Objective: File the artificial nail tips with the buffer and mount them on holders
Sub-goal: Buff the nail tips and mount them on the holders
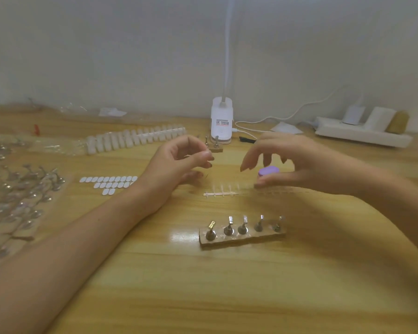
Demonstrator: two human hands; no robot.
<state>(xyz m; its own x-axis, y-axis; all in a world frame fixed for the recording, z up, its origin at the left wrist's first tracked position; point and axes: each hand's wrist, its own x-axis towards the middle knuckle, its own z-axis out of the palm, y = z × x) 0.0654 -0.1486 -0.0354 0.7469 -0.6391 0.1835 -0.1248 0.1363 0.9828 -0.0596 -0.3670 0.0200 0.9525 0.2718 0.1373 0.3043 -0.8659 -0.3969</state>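
A person is working at a wooden tabletop [227, 285], both forearms reaching in from the near edge. The right hand [299, 162] is gripping a small purple buffer [268, 170] between thumb and curled fingers, hovering just above the middle of the tabletop. The left hand [179, 160] is hovering close beside it, thumb tip pressing against forefinger as if pinching. Whether a clear nail tip is sitting in that pinch is too small to tell.

Beneath the hands a strip of clear nail tips [221, 192] is lying flat. Nearer the near edge, a base with five upright metal holders [243, 231] is standing, their tops looking bare. Toward the far edge a long row of white nail tips [135, 138] is lying beside a white lamp base [221, 121]. White adhesive pads [109, 183] are lying toward the left edge.

The step appears to be filing. Doing it well likely means pinching the tip firmly by its base, bringing the buffer to its edge with light, even strokes, and keeping both hands low over the tabletop so that a dropped tip is landing close by. The holders are waiting within easy reach for mounting.
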